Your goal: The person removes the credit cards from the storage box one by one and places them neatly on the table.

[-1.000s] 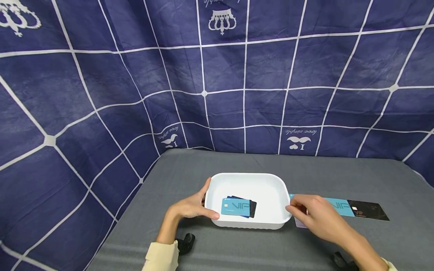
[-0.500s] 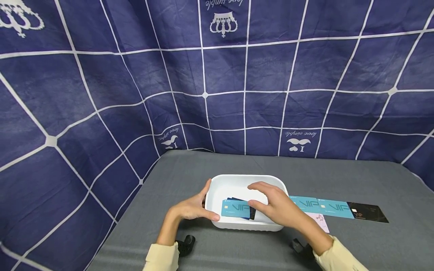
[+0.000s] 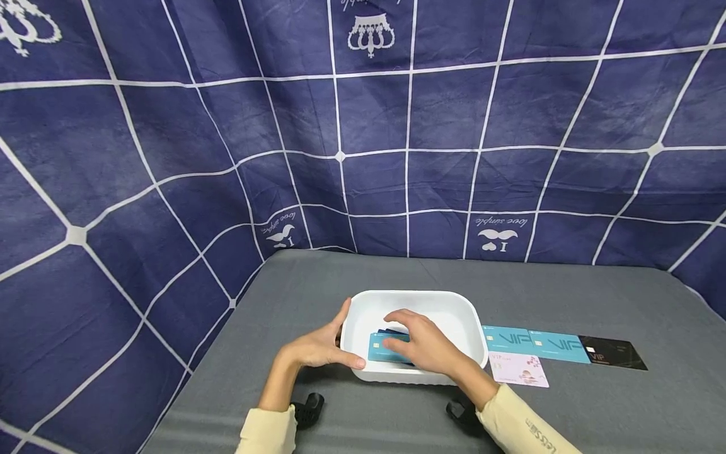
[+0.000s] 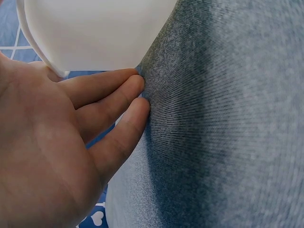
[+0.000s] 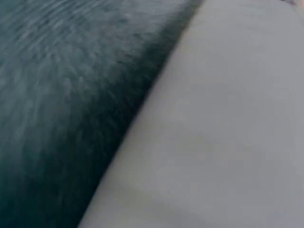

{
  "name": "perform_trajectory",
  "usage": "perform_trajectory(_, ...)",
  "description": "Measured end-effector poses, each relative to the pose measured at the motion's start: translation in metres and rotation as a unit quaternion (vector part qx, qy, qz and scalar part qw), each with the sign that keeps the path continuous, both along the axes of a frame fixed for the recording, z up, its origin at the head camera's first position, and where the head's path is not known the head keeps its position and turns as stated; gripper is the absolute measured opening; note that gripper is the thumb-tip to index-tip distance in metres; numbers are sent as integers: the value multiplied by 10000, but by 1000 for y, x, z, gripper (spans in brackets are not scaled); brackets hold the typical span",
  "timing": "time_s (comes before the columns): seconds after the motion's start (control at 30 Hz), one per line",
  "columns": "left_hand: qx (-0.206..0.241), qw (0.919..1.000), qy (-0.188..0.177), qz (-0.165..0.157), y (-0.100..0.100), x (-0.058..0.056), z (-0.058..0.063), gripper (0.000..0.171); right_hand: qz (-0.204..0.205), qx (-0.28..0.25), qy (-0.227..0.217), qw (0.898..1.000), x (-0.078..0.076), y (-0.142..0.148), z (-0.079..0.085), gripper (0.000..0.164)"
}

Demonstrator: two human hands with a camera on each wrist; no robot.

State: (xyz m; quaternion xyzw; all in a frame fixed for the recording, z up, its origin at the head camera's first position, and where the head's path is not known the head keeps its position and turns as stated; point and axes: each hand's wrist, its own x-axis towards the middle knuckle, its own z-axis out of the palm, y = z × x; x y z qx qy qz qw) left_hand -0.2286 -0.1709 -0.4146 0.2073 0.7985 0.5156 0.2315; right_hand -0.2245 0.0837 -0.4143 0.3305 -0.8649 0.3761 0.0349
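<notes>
Light-blue chip card (image 3: 374, 350) lies in white tray (image 3: 454, 318) under right hand (image 3: 426, 345), thumb and fingers apart; left hand (image 3: 319, 345) grips tray's left end.

2 hands (image 3: 320, 345) (image 3: 425, 345), 1 tray (image 3: 454, 309), on table (image 3: 340, 274) 2 blue cards (image 3: 507, 339) (image 3: 558, 347), 1 black card (image 3: 615, 352), 1 pink card (image 3: 518, 369), in tray at least 2 cards (image 3: 378, 353), part-hidden

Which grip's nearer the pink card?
Right. The right grip is over the white tray, left of the pink card; the left grip is at the tray's left end, farther from the card.
</notes>
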Motion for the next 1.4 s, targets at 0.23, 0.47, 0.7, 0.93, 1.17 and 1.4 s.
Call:
perform_trajectory(0.23, 77, 10000, -23, -4, 0, 1, 0, 132, 170, 424, -153, 9988, -3, -4, -8, 52)
perform_trajectory(0.47, -59, 10000, -8, 58, 0, 1, 3, 133, 291, 780, -575, 9949, -7, -6, -7, 55)
perform_trajectory(0.7, -130, 9999, -23, 95, 1, 1, 3, 133, 224, 1055, -645, 9921, -9, -5, -9, 59)
perform_trajectory(0.93, -82, 9999, -42, 92, 0, -1, 2, 133, -34, 1420, -569, 9882, -8, -7, -9, 59)
perform_trajectory(1.17, -48, 9999, -63, 87, 0, 0, 2, 133, -233, 1706, -535, 9836, -7, -8, -8, 52)
perform_trajectory(1.4, -58, 9999, -18, 85, 0, 0, 2, 133, -115, 1798, -334, 9831, -8, -6, -8, 48)
